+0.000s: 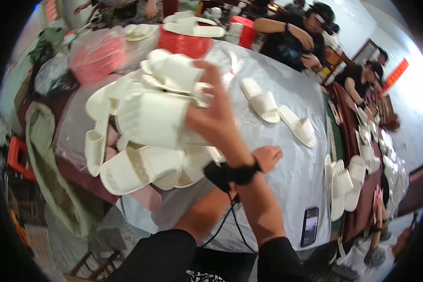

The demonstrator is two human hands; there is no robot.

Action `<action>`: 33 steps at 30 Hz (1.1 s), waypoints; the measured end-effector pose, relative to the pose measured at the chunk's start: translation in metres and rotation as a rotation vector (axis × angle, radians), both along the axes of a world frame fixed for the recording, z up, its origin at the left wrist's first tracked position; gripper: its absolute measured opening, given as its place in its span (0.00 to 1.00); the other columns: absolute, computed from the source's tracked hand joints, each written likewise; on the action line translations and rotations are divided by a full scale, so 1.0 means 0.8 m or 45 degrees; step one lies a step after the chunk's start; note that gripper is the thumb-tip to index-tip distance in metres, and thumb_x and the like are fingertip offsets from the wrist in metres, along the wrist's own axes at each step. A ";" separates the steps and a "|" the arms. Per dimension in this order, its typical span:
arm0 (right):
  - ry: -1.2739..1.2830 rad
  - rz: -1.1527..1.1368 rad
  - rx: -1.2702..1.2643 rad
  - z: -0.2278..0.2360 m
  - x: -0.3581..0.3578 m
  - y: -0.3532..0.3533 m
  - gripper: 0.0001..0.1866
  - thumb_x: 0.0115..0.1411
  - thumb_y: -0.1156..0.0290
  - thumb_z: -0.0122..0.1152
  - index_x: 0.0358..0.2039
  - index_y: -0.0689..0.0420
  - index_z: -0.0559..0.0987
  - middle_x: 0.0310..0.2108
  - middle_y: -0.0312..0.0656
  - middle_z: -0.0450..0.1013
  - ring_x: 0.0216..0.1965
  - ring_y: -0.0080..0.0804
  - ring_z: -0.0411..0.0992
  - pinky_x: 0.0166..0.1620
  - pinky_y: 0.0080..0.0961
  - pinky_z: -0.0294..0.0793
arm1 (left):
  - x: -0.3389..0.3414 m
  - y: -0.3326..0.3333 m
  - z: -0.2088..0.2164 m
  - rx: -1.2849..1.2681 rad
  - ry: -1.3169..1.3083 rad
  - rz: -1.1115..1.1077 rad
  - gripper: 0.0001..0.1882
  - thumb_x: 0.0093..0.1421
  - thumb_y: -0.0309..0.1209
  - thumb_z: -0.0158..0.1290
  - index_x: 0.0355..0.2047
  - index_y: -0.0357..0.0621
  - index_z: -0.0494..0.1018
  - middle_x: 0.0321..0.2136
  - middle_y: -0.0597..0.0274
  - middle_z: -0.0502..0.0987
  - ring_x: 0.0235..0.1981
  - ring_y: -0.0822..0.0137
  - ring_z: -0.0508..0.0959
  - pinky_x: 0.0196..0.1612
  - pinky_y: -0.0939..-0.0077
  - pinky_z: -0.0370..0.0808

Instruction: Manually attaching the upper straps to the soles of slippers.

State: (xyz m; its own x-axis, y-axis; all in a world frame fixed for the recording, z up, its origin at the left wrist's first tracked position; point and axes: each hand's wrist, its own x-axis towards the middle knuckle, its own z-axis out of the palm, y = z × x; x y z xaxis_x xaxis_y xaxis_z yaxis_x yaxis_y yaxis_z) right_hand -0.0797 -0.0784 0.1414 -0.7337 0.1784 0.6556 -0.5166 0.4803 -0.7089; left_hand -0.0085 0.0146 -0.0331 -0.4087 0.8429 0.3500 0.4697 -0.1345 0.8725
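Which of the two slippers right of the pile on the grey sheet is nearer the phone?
The lower slipper; the upper slipper lies up-left, farther from the phone.

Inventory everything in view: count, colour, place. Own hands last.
Slipper pile: many, overlapping, white, table's left half
Separate slippers: 2, white, table's right half
Bundle: 1, red, far edge, slippers on top
Bagged bundle: 1, pinkish red, far left
Table sheet: 1, grey, across table
Phone: 1, black, near right corner
Cloth: 1, green, left of table
Side-table slippers: at least 4, white, right
Other people: at least 4, clothing varied, mostly right
Wristband: 1, black, right wrist
Left hand: 1, bare, right of crossed forearms
Right hand: 1, bare, at slipper pile, grip blurred
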 end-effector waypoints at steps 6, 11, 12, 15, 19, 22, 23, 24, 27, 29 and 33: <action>-0.161 -0.160 0.249 -0.043 -0.002 -0.028 0.37 0.52 0.77 0.77 0.61 0.57 0.71 0.49 0.51 0.79 0.54 0.56 0.74 0.56 0.46 0.74 | -0.001 -0.023 0.020 0.013 -0.085 -0.059 0.12 0.72 0.34 0.51 0.42 0.37 0.79 0.35 0.44 0.83 0.38 0.42 0.81 0.44 0.53 0.77; 0.067 -0.376 0.261 -0.043 0.054 0.032 0.32 0.55 0.79 0.74 0.61 0.56 0.75 0.49 0.45 0.81 0.53 0.46 0.77 0.56 0.40 0.75 | 0.001 -0.013 0.025 0.065 -0.071 -0.089 0.10 0.71 0.31 0.52 0.43 0.37 0.79 0.32 0.48 0.83 0.35 0.47 0.83 0.42 0.56 0.77; 0.049 -0.386 0.157 -0.033 0.068 0.039 0.31 0.55 0.80 0.73 0.60 0.57 0.76 0.47 0.46 0.81 0.51 0.45 0.77 0.55 0.39 0.76 | -0.004 -0.032 0.036 0.017 -0.115 0.016 0.09 0.71 0.30 0.53 0.43 0.38 0.79 0.35 0.45 0.83 0.38 0.45 0.83 0.43 0.56 0.78; 0.033 -0.725 -0.077 -0.039 0.128 0.142 0.19 0.60 0.78 0.73 0.52 0.58 0.82 0.38 0.37 0.81 0.38 0.26 0.78 0.43 0.26 0.77 | -0.010 -0.017 0.033 0.389 -0.246 0.082 0.11 0.70 0.23 0.51 0.48 0.37 0.81 0.38 0.45 0.83 0.39 0.51 0.84 0.47 0.62 0.79; -0.290 -0.931 -0.285 -0.087 0.198 0.248 0.12 0.59 0.70 0.76 0.42 0.59 0.84 0.33 0.36 0.81 0.34 0.24 0.77 0.39 0.24 0.76 | -0.040 -0.025 0.032 0.337 -0.170 0.386 0.13 0.69 0.19 0.49 0.49 0.36 0.80 0.41 0.52 0.84 0.44 0.61 0.84 0.47 0.68 0.79; -0.809 -0.755 -0.162 -0.128 0.220 0.265 0.13 0.58 0.68 0.78 0.39 0.60 0.84 0.31 0.36 0.79 0.33 0.24 0.75 0.38 0.23 0.75 | -0.054 -0.026 0.023 0.323 -0.085 0.497 0.13 0.69 0.19 0.48 0.49 0.37 0.81 0.41 0.53 0.84 0.44 0.62 0.84 0.48 0.69 0.78; -1.072 -0.579 -0.071 -0.138 0.227 0.268 0.13 0.58 0.69 0.79 0.39 0.61 0.84 0.30 0.34 0.78 0.32 0.22 0.74 0.38 0.22 0.74 | -0.055 -0.026 0.021 0.283 -0.101 0.518 0.13 0.69 0.19 0.49 0.48 0.37 0.81 0.41 0.53 0.84 0.44 0.61 0.84 0.48 0.69 0.79; -1.071 -0.567 -0.092 -0.140 0.225 0.259 0.13 0.58 0.69 0.79 0.39 0.61 0.84 0.30 0.34 0.78 0.32 0.22 0.74 0.38 0.22 0.74 | -0.058 -0.033 0.020 0.232 -0.109 0.558 0.13 0.68 0.19 0.49 0.48 0.38 0.81 0.42 0.53 0.84 0.43 0.61 0.84 0.48 0.68 0.79; -1.199 -0.428 0.015 -0.129 0.239 0.243 0.17 0.52 0.67 0.83 0.36 0.60 0.84 0.31 0.36 0.78 0.33 0.26 0.74 0.39 0.28 0.75 | -0.053 -0.030 0.015 0.124 0.011 0.528 0.12 0.68 0.20 0.51 0.48 0.39 0.81 0.42 0.54 0.84 0.44 0.57 0.83 0.49 0.66 0.78; -1.103 -0.215 0.175 -0.130 0.254 0.247 0.18 0.45 0.67 0.84 0.34 0.58 0.85 0.30 0.37 0.76 0.35 0.32 0.73 0.43 0.32 0.74 | -0.051 -0.034 0.010 0.037 0.141 0.488 0.12 0.68 0.24 0.54 0.49 0.41 0.81 0.44 0.56 0.83 0.47 0.56 0.81 0.52 0.64 0.77; -0.958 -0.355 0.393 -0.138 0.275 0.239 0.17 0.43 0.66 0.83 0.33 0.54 0.86 0.29 0.42 0.76 0.38 0.41 0.73 0.45 0.36 0.75 | -0.036 -0.036 0.013 -0.186 0.592 0.436 0.17 0.66 0.39 0.62 0.53 0.48 0.80 0.53 0.61 0.79 0.57 0.53 0.73 0.60 0.56 0.69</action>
State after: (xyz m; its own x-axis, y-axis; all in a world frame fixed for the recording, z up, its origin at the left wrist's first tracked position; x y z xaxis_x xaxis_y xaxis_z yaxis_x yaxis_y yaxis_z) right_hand 0.1400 0.1126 0.0313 -0.9486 0.3106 0.0607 0.2043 0.7475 -0.6321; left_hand -0.0376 -0.0140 -0.0225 -0.4972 0.7430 0.4480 0.8026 0.1978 0.5627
